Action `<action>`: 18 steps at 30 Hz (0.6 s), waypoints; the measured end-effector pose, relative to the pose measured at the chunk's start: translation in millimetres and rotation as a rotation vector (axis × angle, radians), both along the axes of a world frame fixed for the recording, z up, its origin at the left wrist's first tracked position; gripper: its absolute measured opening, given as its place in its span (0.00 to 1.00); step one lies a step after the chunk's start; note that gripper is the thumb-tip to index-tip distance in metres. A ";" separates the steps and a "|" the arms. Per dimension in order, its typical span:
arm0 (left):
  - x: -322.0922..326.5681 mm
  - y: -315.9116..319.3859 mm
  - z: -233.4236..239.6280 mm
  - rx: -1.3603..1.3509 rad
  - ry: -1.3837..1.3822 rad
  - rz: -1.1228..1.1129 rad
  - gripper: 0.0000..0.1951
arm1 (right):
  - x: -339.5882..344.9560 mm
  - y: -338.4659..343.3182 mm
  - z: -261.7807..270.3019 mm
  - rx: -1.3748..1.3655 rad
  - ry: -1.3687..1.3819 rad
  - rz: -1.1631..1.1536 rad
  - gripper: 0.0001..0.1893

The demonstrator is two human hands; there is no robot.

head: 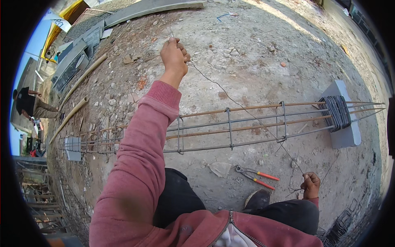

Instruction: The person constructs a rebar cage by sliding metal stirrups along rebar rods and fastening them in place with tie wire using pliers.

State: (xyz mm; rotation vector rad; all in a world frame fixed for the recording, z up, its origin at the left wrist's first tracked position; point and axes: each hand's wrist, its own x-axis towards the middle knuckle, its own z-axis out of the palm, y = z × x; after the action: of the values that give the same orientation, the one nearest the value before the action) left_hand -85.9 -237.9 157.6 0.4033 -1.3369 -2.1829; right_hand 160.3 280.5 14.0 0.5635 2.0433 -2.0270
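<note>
A thin steel tie wire [226, 94] stretches diagonally between my two hands, passing over a long rebar cage [203, 122]. My left hand [174, 58] is raised beyond the cage and grips the wire, with thin loose ends sticking up past the thumb. At the lower right, beside my knee, my right hand [311, 184] pinches the other end, where the strand looks kinked and tangled. My left sleeve hides part of the cage. Tower pincers [256, 176] with red-orange handles lie on the ground before me, jaws apart.
Grey blocks [342, 136] [73, 151] carry the cage ends; bundled stirrups [336, 112] hang at its right. More stirrups [339, 223] lie lower right. Bamboo poles [69, 119] and boards [69, 66] lie left, near a person [32, 102]. Rubble [234, 52] dots the ground.
</note>
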 end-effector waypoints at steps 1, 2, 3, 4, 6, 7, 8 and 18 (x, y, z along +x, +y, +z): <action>0.4 7.4 -2.1 0.004 -0.019 -0.070 0.09 | 1.7 11.8 2.1 0.098 -0.049 -0.026 0.08; 3.0 14.4 -1.8 0.012 -0.025 -0.116 0.09 | 3.4 21.2 4.1 0.100 -0.041 -0.025 0.08; 6.3 19.8 2.3 0.007 -0.018 -0.109 0.09 | 5.3 29.7 3.7 0.205 -0.060 -0.050 0.07; 7.4 27.1 5.3 0.001 -0.012 -0.171 0.09 | 10.6 42.0 -0.1 0.312 -0.081 -0.083 0.07; 6.8 13.9 0.0 0.009 0.083 -0.341 0.10 | 28.0 87.4 -33.3 0.393 0.051 -0.107 0.07; 8.9 14.8 2.3 0.012 0.086 -0.346 0.10 | 39.5 114.4 -49.8 0.480 0.171 -0.136 0.07; 14.8 19.6 5.9 -0.105 -0.004 -0.441 0.11 | 53.6 140.6 -59.9 0.484 0.171 -0.140 0.07; 76.5 158.1 -13.8 -0.252 -0.318 -1.002 0.10 | -31.5 68.0 98.2 1.182 0.350 0.266 0.24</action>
State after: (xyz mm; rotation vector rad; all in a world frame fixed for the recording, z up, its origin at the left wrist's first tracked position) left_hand -9.3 -79.8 143.8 -0.0668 -2.3190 -2.7090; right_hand 128.8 348.5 112.1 0.0432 3.1801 -0.6186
